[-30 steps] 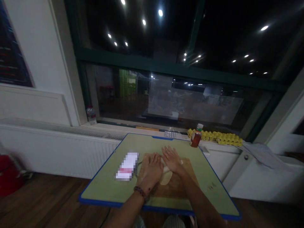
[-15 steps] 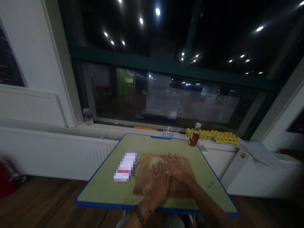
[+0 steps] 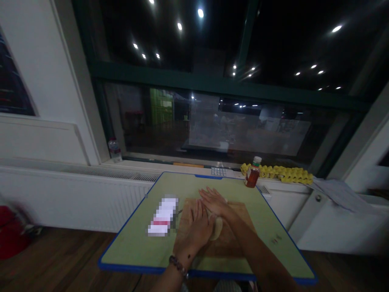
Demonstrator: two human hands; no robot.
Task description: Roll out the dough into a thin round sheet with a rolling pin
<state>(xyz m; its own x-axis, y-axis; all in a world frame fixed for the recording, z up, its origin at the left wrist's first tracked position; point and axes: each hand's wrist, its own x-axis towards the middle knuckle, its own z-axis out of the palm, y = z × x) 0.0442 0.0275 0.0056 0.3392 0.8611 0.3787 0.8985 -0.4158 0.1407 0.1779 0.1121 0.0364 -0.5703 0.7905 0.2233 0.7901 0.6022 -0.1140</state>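
Observation:
A pale, flattened piece of dough (image 3: 216, 229) lies on a wooden board (image 3: 240, 243), partly covered by my hands. My left hand (image 3: 199, 227), with a beaded bracelet at the wrist, is palm down against the dough's left side, fingers stretched forward. Just beyond it, my right hand (image 3: 214, 202) reaches across the board's far edge, fingers extended to the left and flat. Its wrist and forearm pass along the dough's right side. Whether the right palm presses on dough underneath is hidden.
The board rests on a green, blue-edged table (image 3: 127, 247). A blurred-out phone-like screen (image 3: 163, 217) lies left of the board. At the far right corner stands a bottle of reddish-brown liquid (image 3: 252, 175). Yellow egg trays (image 3: 282, 173) sit on the sill behind, below the window.
My right hand has slid forward and left, past the board's far edge. My left hand has shifted slightly. The dough now shows nearer to me, between my left hand and right forearm.

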